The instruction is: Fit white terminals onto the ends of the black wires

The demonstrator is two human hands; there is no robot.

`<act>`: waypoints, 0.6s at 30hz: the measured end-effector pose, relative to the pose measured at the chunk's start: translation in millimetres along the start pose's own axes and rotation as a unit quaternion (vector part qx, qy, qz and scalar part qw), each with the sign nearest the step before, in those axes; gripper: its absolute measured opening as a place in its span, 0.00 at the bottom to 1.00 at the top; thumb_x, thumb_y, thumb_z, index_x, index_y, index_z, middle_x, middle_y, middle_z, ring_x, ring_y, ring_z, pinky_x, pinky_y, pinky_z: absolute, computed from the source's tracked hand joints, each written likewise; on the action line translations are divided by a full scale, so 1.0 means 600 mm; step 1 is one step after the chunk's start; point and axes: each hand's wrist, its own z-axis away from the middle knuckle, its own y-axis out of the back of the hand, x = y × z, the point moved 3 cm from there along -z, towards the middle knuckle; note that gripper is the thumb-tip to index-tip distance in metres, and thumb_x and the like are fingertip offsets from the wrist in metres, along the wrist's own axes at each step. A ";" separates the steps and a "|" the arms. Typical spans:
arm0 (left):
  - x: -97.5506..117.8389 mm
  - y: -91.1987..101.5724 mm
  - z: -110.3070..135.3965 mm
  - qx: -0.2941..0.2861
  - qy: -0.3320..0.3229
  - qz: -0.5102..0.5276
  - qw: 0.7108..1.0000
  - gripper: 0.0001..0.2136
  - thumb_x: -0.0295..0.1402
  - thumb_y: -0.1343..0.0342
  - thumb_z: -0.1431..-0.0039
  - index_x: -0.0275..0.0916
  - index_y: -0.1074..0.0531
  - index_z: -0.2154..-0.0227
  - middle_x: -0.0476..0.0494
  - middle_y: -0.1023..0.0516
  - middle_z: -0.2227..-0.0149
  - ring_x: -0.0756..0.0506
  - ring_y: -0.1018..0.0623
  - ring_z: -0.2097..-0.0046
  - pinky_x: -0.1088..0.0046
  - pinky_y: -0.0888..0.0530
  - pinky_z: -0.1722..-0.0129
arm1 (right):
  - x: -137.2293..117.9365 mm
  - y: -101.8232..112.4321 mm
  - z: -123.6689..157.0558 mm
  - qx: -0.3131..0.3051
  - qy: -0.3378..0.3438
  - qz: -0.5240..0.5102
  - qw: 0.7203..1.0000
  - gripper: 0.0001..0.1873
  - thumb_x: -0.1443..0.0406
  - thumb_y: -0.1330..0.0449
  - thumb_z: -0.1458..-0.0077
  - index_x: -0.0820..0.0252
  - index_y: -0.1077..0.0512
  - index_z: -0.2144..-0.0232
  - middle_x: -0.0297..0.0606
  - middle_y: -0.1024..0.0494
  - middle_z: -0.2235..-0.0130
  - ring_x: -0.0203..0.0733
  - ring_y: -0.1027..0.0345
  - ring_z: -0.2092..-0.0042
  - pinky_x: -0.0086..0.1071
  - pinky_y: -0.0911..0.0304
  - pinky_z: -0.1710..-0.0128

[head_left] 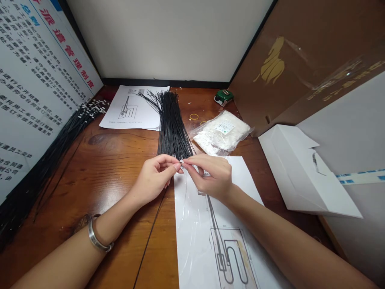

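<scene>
My left hand is closed in a pinch on the end of a thin black wire, which trails down from under it across the table. Fingertip to fingertip with it, my right hand pinches a small white connector. Whether the wire end sits inside the connector is too small to tell. Just beyond both hands lies a thick bundle of black wires, its near ends close to my fingers. Under my right hand is a printed drawing sheet, partly covered by clear plastic.
A clear bag of white connectors lies right of the bundle, near yellow rubber bands and a green tape measure. Another printed sheet is at the back. White-tipped black wires line the left; a white box stands right.
</scene>
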 end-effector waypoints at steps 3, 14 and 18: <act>-0.001 0.000 0.000 0.008 0.005 0.002 1.000 0.07 0.33 0.41 0.45 0.34 0.28 0.69 0.49 0.24 0.73 0.57 0.35 0.81 0.81 0.38 0.82 | 0.000 -0.001 0.000 -0.001 -0.008 -0.012 1.000 0.08 0.75 0.39 0.49 0.59 0.27 0.68 0.34 0.19 0.72 0.33 0.29 0.77 0.29 0.33 0.78; -0.005 0.001 -0.001 0.011 0.026 0.028 0.999 0.07 0.33 0.41 0.47 0.33 0.28 0.70 0.48 0.23 0.74 0.56 0.34 0.82 0.80 0.35 0.82 | 0.001 -0.003 0.000 -0.016 -0.040 -0.041 0.998 0.07 0.74 0.39 0.48 0.59 0.27 0.69 0.34 0.19 0.72 0.29 0.39 0.82 0.28 0.38 0.81; -0.008 0.002 -0.001 0.009 0.028 0.039 0.999 0.07 0.33 0.40 0.48 0.33 0.28 0.70 0.48 0.23 0.75 0.56 0.34 0.82 0.80 0.36 0.82 | 0.002 -0.002 -0.001 -0.018 -0.061 -0.049 0.997 0.07 0.74 0.39 0.49 0.59 0.26 0.70 0.34 0.19 0.73 0.29 0.39 0.82 0.27 0.41 0.83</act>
